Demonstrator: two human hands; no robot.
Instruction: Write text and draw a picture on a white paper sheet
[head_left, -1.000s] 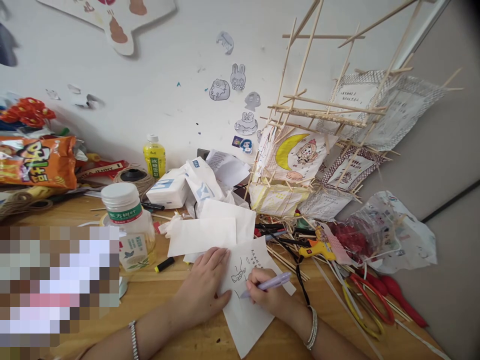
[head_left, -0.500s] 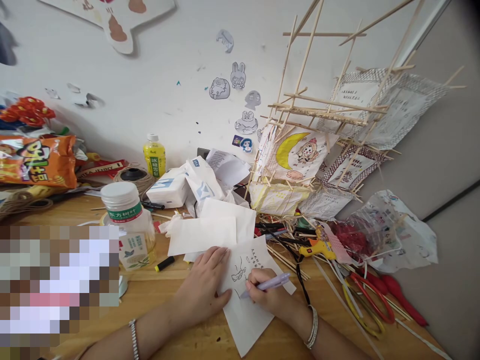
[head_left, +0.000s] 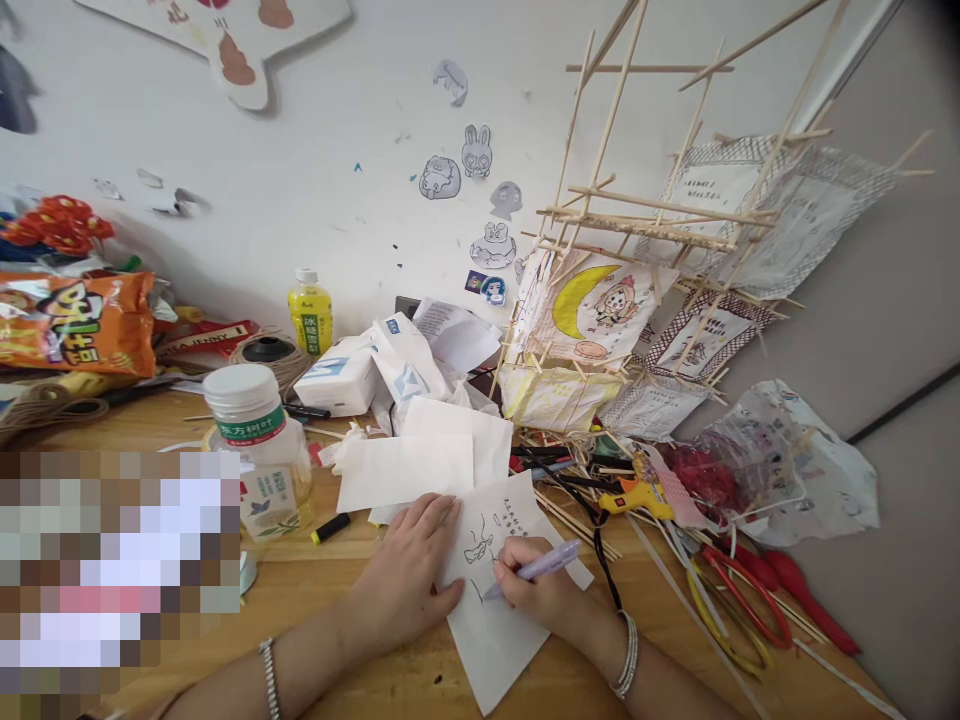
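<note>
A white sheet of paper lies at a slant on the wooden table, with dark handwriting near its top right and a small line drawing left of centre. My left hand rests flat on the sheet's left edge, fingers stretched out and holding nothing. In a writing grip, my right hand is closed round a light purple pen. The pen's tip meets the paper beside a short dark line below the drawing. Two blank sheets lie just beyond, one overlapping the other.
Left stand a clear plastic jar, a black marker and a yellow bottle. Tissue packs lie behind. A stick frame with drawn panels rises right, above a yellow glue gun, red-handled scissors and loose sticks.
The short line at the pen's tip reaches slightly lower on the paper. Both hands keep nearly the same place and grip.
</note>
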